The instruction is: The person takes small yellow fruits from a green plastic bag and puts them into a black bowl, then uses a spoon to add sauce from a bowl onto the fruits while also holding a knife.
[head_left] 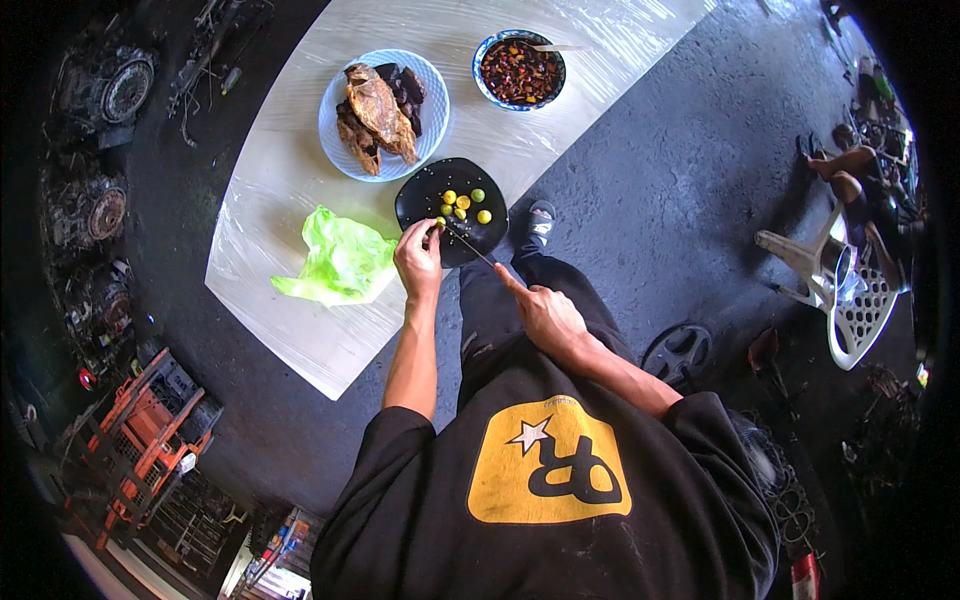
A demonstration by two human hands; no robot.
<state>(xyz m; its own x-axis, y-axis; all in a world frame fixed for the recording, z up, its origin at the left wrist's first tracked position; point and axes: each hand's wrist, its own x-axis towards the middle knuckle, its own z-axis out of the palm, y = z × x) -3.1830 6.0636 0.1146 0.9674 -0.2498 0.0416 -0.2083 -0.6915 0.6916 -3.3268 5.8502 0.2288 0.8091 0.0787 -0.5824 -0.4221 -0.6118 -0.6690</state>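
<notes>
My left hand [418, 262] pinches a small green calamansi [441, 222] at the near left rim of a black plate [420, 190]. My right hand [552, 320] is closed round a knife [468, 243], its handle mostly hidden in the fist and the index finger stretched along it. The thin blade reaches over the plate, its tip close to the fruit in my left fingers; whether it touches I cannot tell. Several more yellow and green calamansi [484, 216] lie on the plate, at least one cut open. Small pale specks dot the dark surface.
Beyond the black plate, a light blue plate [330, 137] carries fried fish [381, 112]. A bowl of dark chopped sauce [520, 72] holds a spoon. Left of my hand, a crumpled green plastic bag [340, 258] rests on the plastic-covered table [262, 215]. At right, someone's bare legs [850, 180] show near a white chair [850, 325].
</notes>
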